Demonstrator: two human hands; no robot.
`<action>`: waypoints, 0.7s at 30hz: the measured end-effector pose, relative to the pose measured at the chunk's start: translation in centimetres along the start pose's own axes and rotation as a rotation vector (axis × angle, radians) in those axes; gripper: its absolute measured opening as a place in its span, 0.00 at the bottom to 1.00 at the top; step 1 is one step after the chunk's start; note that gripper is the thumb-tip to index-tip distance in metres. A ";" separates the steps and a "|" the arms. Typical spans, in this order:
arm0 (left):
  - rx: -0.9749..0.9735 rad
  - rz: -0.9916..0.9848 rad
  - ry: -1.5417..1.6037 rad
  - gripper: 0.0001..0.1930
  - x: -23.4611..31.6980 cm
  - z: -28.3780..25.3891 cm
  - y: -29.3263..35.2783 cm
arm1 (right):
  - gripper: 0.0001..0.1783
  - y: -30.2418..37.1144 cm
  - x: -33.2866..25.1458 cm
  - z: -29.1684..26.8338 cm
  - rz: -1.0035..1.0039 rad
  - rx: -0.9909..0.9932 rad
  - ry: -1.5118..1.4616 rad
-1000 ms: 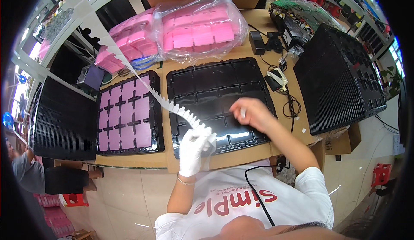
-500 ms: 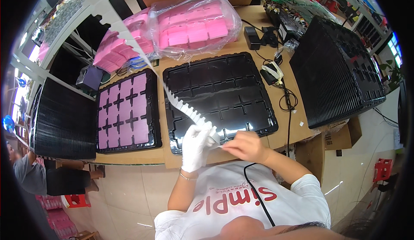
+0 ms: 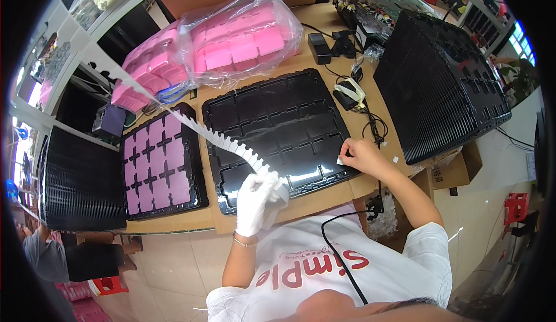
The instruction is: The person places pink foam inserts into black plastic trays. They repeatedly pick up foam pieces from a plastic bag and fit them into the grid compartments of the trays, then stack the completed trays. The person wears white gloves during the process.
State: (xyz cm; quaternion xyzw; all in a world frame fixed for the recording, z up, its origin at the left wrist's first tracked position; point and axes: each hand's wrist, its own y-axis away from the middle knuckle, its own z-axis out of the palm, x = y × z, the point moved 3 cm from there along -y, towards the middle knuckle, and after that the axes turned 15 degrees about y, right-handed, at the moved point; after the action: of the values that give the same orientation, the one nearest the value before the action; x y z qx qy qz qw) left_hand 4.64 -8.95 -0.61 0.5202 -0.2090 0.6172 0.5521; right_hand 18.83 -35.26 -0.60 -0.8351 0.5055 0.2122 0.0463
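My left hand (image 3: 253,203), in a white glove, closes on a long white strip (image 3: 243,153) with teeth-like notches along one edge. The strip curls at the hand and stretches up to the far left, across the tray. My bare right hand (image 3: 365,155) pinches a small white piece (image 3: 340,160), perhaps a label, at the near right edge of the black plastic tray (image 3: 272,128). Shallow compartments divide this shiny tray, which lies before me with no inserts visible. Left of it, another black tray (image 3: 198,186) holds pink sheets (image 3: 174,158) in its compartments.
Tall stacks of black trays stand at left (image 3: 81,177) and right (image 3: 428,90). Behind lie pink foam pieces (image 3: 150,64) and a clear bag (image 3: 284,38) of more. A black adapter (image 3: 319,48) and cables (image 3: 376,126) lie right of the tray. Another person (image 3: 46,258) is far left.
My right hand has moved right, away from the left hand, to the tray's right edge with the small white piece. The left hand stays on the strip. The whole view has shifted slightly.
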 end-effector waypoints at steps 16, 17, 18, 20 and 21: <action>-0.007 0.015 -0.006 0.10 -0.6 -0.6 -0.1 | 0.10 0.1 0.4 0.7 0.045 0.068 -0.061; -0.012 0.018 -0.009 0.10 -0.6 -0.6 -0.1 | 0.10 0.2 0.3 0.6 -0.019 0.074 -0.053; -0.010 0.015 -0.005 0.10 -0.6 -0.6 -0.1 | 0.09 0.5 0.3 0.6 -0.083 0.081 -0.046; -0.005 0.011 0.004 0.09 -0.5 -0.4 0.0 | 0.08 1.1 0.3 0.5 -0.190 0.079 -0.083; -0.013 0.014 -0.001 0.09 -0.6 -0.4 0.0 | 0.07 1.5 0.4 0.4 -0.232 0.070 -0.128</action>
State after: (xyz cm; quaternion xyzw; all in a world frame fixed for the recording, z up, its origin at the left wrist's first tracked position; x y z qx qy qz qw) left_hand 4.38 -8.86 -1.27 0.5157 -0.2169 0.6193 0.5509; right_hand 17.59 -36.13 -0.91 -0.8705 0.4086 0.2406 0.1317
